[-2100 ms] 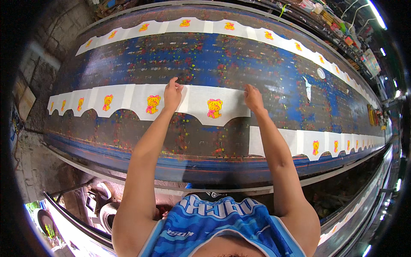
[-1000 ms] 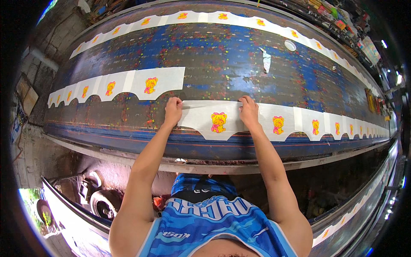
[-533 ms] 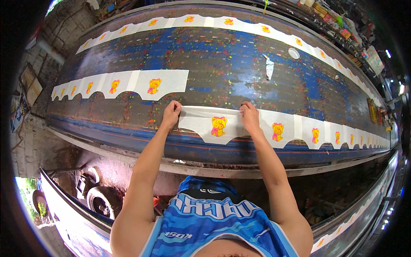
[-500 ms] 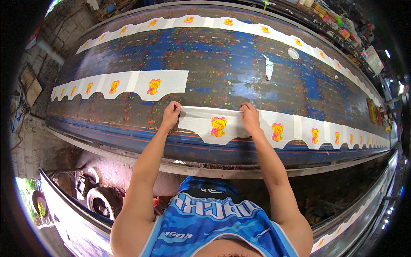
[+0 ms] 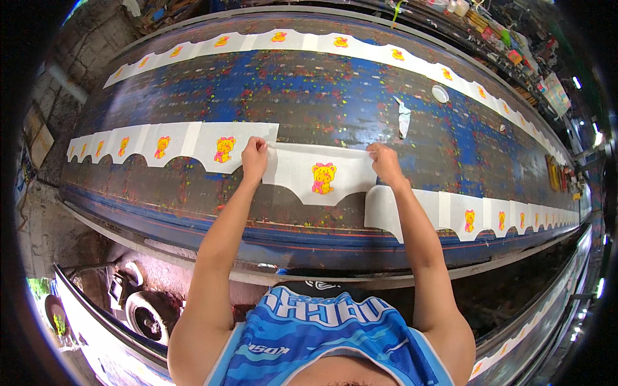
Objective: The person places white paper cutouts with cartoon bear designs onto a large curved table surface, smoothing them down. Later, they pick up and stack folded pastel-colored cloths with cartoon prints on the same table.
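Observation:
A white cut panel (image 5: 291,172) with a yellow bear in a pink bow hangs between my hands. My left hand (image 5: 255,157) pinches its upper left corner, over the end of a left-hand row of similar printed panels (image 5: 177,145). My right hand (image 5: 387,165) has fingers closed on the upper right corner. Below and right of it, another row of printed panels (image 5: 489,217) lies along the near side of the long paint-speckled table (image 5: 161,96). The panel in my hands partly covers the left row's last piece.
A third printed row (image 5: 308,42) runs along the table's far edge. A white round dish (image 5: 440,94) and a pale crumpled scrap (image 5: 403,122) lie mid-table. Cluttered goods (image 5: 502,42) fill the back right. A tyre (image 5: 147,315) is visible below the near edge.
The held panel has moved away from me, off the right-hand row and up against the end of the left row. Both hands have gone with it, still pinching the corners.

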A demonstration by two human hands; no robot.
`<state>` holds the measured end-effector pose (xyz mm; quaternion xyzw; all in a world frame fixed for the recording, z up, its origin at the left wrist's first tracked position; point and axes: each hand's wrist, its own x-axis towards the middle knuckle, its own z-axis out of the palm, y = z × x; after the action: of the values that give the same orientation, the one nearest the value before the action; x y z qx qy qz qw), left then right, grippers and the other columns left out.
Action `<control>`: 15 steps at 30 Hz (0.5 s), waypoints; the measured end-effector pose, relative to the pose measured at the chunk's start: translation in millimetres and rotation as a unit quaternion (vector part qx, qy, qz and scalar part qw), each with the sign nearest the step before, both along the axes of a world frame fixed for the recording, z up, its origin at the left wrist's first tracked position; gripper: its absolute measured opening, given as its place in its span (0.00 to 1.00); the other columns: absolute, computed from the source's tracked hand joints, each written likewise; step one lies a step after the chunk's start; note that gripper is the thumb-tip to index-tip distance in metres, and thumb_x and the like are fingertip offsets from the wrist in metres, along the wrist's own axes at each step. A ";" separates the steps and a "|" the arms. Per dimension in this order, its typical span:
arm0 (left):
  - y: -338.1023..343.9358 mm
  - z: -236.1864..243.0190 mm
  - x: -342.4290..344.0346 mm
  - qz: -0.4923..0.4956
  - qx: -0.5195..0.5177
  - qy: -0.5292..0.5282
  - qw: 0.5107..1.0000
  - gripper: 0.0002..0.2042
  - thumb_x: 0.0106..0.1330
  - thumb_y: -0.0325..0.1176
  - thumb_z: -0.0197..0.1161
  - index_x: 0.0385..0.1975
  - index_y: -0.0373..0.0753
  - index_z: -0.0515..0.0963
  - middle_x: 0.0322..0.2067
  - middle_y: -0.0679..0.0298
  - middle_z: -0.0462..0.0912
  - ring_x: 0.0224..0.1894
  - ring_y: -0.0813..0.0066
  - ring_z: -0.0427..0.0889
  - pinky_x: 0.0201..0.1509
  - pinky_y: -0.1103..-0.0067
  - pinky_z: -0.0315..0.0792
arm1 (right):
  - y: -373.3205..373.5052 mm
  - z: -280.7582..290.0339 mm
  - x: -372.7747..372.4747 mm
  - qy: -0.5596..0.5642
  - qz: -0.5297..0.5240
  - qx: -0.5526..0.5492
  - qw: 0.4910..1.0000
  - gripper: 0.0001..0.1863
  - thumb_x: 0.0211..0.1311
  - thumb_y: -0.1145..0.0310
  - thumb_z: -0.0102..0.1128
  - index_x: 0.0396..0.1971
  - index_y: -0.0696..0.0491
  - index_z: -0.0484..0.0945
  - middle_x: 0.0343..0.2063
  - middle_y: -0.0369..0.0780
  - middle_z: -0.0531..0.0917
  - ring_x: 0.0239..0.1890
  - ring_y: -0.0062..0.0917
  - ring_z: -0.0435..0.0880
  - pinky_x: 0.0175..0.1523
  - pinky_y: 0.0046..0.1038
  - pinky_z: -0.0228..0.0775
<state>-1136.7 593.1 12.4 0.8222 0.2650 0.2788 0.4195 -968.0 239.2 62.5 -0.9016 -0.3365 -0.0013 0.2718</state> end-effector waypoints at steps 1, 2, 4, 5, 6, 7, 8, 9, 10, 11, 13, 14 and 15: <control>8.4 -0.3 15.3 -0.004 0.006 -0.007 1.000 0.06 0.65 0.25 0.62 0.39 0.35 0.76 0.32 0.53 0.84 0.35 0.58 0.84 0.41 0.69 0.76 | 6.2 -1.1 12.7 0.012 -0.020 0.006 1.000 0.11 0.57 0.81 0.60 0.40 0.57 0.82 0.37 0.48 0.86 0.42 0.45 0.85 0.47 0.41 0.75; 15.2 -1.7 28.9 -0.003 0.006 -0.005 1.000 0.06 0.65 0.25 0.63 0.40 0.35 0.76 0.32 0.53 0.84 0.36 0.57 0.85 0.42 0.68 0.76 | 11.3 -1.9 25.2 0.006 -0.020 -0.003 1.000 0.13 0.57 0.82 0.59 0.42 0.57 0.82 0.40 0.49 0.86 0.44 0.46 0.85 0.48 0.40 0.75; 25.2 -5.7 55.2 -0.002 0.007 0.000 1.000 0.08 0.64 0.25 0.63 0.41 0.36 0.76 0.33 0.53 0.84 0.36 0.56 0.85 0.43 0.67 0.76 | 24.1 -7.2 45.4 0.015 -0.043 -0.013 0.999 0.13 0.58 0.82 0.59 0.43 0.57 0.82 0.42 0.50 0.86 0.44 0.46 0.85 0.49 0.40 0.75; 28.9 -8.2 64.6 -0.001 0.009 0.001 1.000 0.09 0.64 0.25 0.64 0.42 0.35 0.75 0.33 0.54 0.84 0.36 0.56 0.84 0.43 0.66 0.76 | 28.4 -11.2 52.5 0.021 -0.055 -0.018 0.998 0.13 0.59 0.82 0.59 0.44 0.58 0.81 0.43 0.51 0.85 0.44 0.46 0.85 0.49 0.40 0.75; 32.0 -10.4 72.6 0.000 0.010 0.005 1.000 0.10 0.63 0.25 0.64 0.43 0.35 0.75 0.33 0.54 0.84 0.36 0.56 0.84 0.43 0.66 0.76 | 32.4 -16.1 57.6 0.016 -0.059 -0.006 0.998 0.13 0.58 0.81 0.59 0.44 0.57 0.81 0.42 0.50 0.85 0.44 0.46 0.85 0.49 0.41 0.75; 34.6 -12.2 78.2 0.003 0.006 0.017 1.000 0.11 0.63 0.25 0.65 0.44 0.35 0.75 0.33 0.55 0.84 0.36 0.55 0.84 0.43 0.65 0.76 | 36.0 -21.0 61.6 0.009 -0.064 0.006 0.998 0.13 0.58 0.80 0.59 0.44 0.55 0.81 0.41 0.50 0.85 0.44 0.46 0.85 0.49 0.43 0.75; 36.3 -13.6 81.1 0.001 0.015 0.015 1.000 0.12 0.62 0.25 0.65 0.45 0.35 0.74 0.34 0.55 0.84 0.38 0.55 0.84 0.44 0.65 0.76 | 37.4 -25.4 64.3 0.011 -0.079 0.012 0.997 0.14 0.58 0.78 0.59 0.44 0.54 0.81 0.40 0.50 0.86 0.43 0.46 0.85 0.49 0.44 0.75; 36.9 -14.4 82.0 0.000 0.018 0.024 1.000 0.13 0.62 0.25 0.65 0.46 0.35 0.74 0.35 0.55 0.83 0.40 0.55 0.83 0.46 0.64 0.75 | 36.7 -29.4 65.6 0.012 -0.074 0.031 0.997 0.14 0.58 0.78 0.59 0.45 0.54 0.81 0.41 0.50 0.85 0.44 0.46 0.84 0.49 0.44 0.75; 36.1 -15.3 79.7 -0.001 0.016 0.039 0.999 0.15 0.61 0.25 0.66 0.46 0.35 0.74 0.36 0.55 0.83 0.41 0.54 0.82 0.47 0.64 0.75 | 34.3 -33.6 64.7 0.021 -0.077 0.043 0.996 0.14 0.59 0.77 0.59 0.46 0.54 0.81 0.41 0.50 0.85 0.44 0.46 0.84 0.50 0.43 0.75; 34.5 -15.5 75.5 -0.012 0.033 0.030 0.999 0.15 0.60 0.25 0.66 0.47 0.34 0.74 0.37 0.54 0.82 0.43 0.54 0.82 0.48 0.64 0.74 | 30.8 -36.3 64.0 0.039 -0.090 0.053 0.994 0.15 0.60 0.77 0.59 0.47 0.54 0.80 0.42 0.50 0.85 0.45 0.46 0.84 0.50 0.43 0.75; 28.5 -14.3 62.8 -0.032 0.052 0.032 0.998 0.17 0.60 0.25 0.66 0.48 0.34 0.73 0.39 0.54 0.81 0.46 0.53 0.80 0.51 0.64 0.72 | 16.5 -39.4 58.2 0.014 -0.084 0.057 0.995 0.15 0.60 0.75 0.60 0.48 0.54 0.80 0.43 0.49 0.85 0.47 0.45 0.83 0.52 0.43 0.74; 22.0 -13.7 54.5 -0.041 0.076 0.021 0.996 0.16 0.60 0.25 0.66 0.48 0.34 0.73 0.40 0.53 0.81 0.47 0.53 0.79 0.52 0.64 0.72 | 5.7 -40.6 53.0 0.014 -0.096 0.056 0.994 0.15 0.61 0.75 0.60 0.49 0.54 0.80 0.44 0.49 0.85 0.48 0.45 0.83 0.52 0.43 0.74; 13.8 -12.7 45.0 -0.050 0.092 0.022 0.994 0.16 0.59 0.25 0.66 0.47 0.34 0.74 0.41 0.53 0.80 0.48 0.53 0.78 0.53 0.64 0.71 | -7.0 -41.3 47.8 0.003 -0.090 0.053 0.995 0.15 0.61 0.74 0.61 0.49 0.54 0.80 0.44 0.48 0.84 0.49 0.45 0.82 0.53 0.42 0.73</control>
<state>-1091.7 606.9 -0.3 0.8754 0.2058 0.2625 0.3499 -920.2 232.2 21.2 -0.9127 -0.2528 -0.0411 0.3185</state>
